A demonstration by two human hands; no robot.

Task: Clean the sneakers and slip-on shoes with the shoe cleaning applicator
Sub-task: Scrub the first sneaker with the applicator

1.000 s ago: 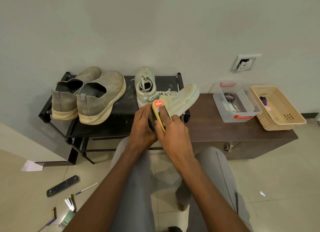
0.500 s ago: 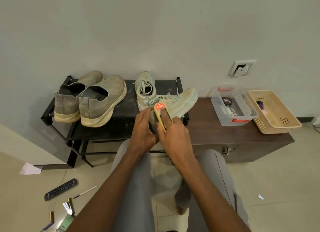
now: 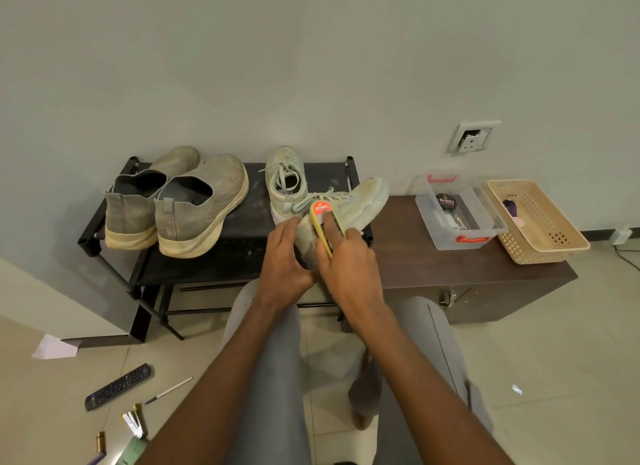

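Note:
A pale green laced sneaker [image 3: 363, 201] is held tilted over the rack's right end, toe pointing up right. My left hand [image 3: 282, 260] grips its heel end from the left. My right hand [image 3: 346, 260] holds the yellow shoe cleaning applicator [image 3: 320, 222] with a red label against the sneaker's side. The second green sneaker [image 3: 285, 180] stands on the black shoe rack [image 3: 239, 242]. Two grey slip-on shoes [image 3: 194, 204] stand at the rack's left, heels toward me.
A brown low cabinet [image 3: 433, 263] to the right carries a clear box [image 3: 457, 218] with a polish tin and a beige basket [image 3: 536, 222]. On the floor at left lie a remote [image 3: 117, 386], a pen [image 3: 168, 390] and small items. My knees are below.
The applicator has slid a little along the sneaker's side. Both hands keep their hold; the view has tilted up slightly.

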